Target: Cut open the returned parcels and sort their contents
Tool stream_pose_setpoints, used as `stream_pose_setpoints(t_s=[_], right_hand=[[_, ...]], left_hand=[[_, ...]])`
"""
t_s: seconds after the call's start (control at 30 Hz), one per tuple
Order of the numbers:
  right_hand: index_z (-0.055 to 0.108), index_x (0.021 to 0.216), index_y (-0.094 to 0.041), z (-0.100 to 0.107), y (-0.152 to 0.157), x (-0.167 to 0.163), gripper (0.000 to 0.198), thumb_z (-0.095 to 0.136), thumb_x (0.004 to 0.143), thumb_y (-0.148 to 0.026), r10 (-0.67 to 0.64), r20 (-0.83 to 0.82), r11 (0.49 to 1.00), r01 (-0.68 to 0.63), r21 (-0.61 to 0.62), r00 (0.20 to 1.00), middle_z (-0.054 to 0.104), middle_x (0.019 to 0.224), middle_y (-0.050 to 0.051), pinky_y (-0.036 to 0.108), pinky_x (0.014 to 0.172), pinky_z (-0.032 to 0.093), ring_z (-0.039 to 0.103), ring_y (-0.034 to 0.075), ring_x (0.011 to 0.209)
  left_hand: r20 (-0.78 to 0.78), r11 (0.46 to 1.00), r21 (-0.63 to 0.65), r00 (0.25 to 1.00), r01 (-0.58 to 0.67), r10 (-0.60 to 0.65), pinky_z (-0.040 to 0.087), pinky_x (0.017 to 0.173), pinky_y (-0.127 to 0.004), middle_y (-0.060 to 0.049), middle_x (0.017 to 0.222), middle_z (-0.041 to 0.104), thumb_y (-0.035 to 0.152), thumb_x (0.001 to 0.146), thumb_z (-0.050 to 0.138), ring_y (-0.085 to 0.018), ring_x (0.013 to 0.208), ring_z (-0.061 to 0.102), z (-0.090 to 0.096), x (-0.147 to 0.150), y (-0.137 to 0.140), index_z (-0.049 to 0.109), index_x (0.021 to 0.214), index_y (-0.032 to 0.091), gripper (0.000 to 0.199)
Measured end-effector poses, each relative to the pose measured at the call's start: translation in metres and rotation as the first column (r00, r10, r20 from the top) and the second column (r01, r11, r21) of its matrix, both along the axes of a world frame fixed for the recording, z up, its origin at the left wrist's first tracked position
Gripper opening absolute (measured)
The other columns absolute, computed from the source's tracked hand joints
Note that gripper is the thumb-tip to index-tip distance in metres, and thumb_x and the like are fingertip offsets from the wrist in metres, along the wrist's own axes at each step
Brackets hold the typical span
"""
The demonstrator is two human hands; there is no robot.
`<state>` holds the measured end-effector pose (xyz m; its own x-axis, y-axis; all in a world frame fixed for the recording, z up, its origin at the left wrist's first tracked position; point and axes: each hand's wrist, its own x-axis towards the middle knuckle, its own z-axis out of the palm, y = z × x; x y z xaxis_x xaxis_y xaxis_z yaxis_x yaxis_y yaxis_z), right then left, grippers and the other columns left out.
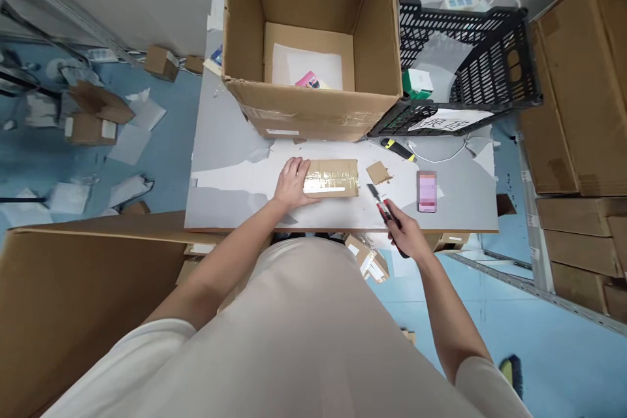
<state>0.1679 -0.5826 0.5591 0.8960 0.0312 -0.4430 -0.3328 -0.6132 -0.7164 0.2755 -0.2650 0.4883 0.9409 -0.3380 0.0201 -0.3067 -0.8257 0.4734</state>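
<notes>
A small taped cardboard box (337, 176) lies flat on the white tabletop. My left hand (292, 183) is closed on its left end, thumb along the near side and fingers over the top. In my right hand (405, 230) is a red and black utility knife (385, 210) with its blade out. The blade points up and left, apart from the box's right end. Just beyond the blade lies a loose scrap of cardboard (379, 172).
A large open carton (313, 108) stands at the table's back, beside a black plastic crate (494, 59). A yellow and black cutter (398, 149) and a phone (427, 192) lie to the right. Another big open carton (88, 300) stands at lower left; stacked boxes (578, 241) stand right.
</notes>
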Motion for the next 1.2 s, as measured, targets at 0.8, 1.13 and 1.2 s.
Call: stream_pose_setpoints(t_s=[0.8,1.13,1.2], right_hand=[[0.05,0.107,-0.025,-0.047,0.098,0.003,0.04,0.067,0.073,-0.041,-0.442,-0.31,0.616,0.536,0.577,0.842,0.064,0.103,0.002,0.026,0.056,0.053,0.059,0.01,0.064],[0.046,0.099,-0.026,-0.042,0.107,-0.004,0.033,0.067,0.079,-0.041,-0.496,-0.507,0.383,0.701,0.601,0.705,0.068,0.079,-0.001,0.037,0.077,0.057,0.071,0.019,0.084],[0.047,0.1,-0.027,-0.046,0.099,0.015,0.035,0.069,0.076,-0.041,-0.555,-0.404,0.412,0.662,0.626,0.727,0.068,0.084,-0.003,0.034,0.079,0.056,0.07,0.017,0.086]], left_hand=[[-0.104,0.964,-0.211,0.984,-0.163,0.143,0.035,0.11,-0.044,-0.02,0.138,0.044,0.041,0.082,0.056,-0.03,0.13,0.041,0.007,-0.007,0.004,0.038,0.137,0.008,0.067],[-0.234,0.965,-0.16,0.957,-0.209,0.168,0.046,0.093,-0.037,-0.013,0.115,0.062,0.044,0.067,0.068,-0.027,0.105,0.059,0.006,0.063,0.007,0.05,0.121,0.013,0.064],[-0.221,0.928,-0.117,0.92,-0.354,0.323,0.048,0.084,-0.037,-0.011,0.106,0.064,0.049,0.068,0.066,-0.026,0.095,0.062,0.007,0.043,0.019,0.053,0.111,0.015,0.056]])
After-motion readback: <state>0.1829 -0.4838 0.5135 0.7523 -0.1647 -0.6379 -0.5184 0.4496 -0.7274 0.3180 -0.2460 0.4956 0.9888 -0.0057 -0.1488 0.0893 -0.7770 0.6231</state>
